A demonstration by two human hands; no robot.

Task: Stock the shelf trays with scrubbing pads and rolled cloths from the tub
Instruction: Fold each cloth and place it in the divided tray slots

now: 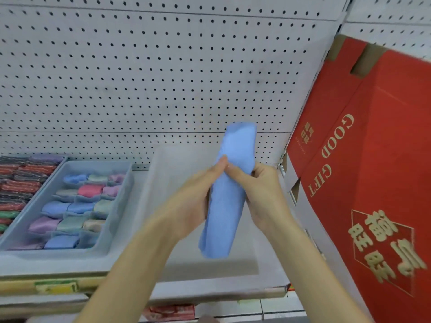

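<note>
A light blue cloth (229, 194), folded into a long loose roll, stands nearly upright in front of me above a clear shelf tray (168, 178). My left hand (198, 197) grips its middle from the left, thumb pressed on the fabric. From the right, my right hand (268, 190) holds the same stretch, fingers curled round the cloth. To the left sits a grey divided tray (116, 206) holding several rolled cloths (91, 190) in blue, pink, purple and green. The tub is out of view.
A red cardboard gift box (363, 173) leans on the shelf at the right, close to my right wrist. Dark patterned scrubbing pads (16, 185) are stacked at the far left. White pegboard (151, 78) backs the shelf. A shelf edge (210, 292) runs below my arms.
</note>
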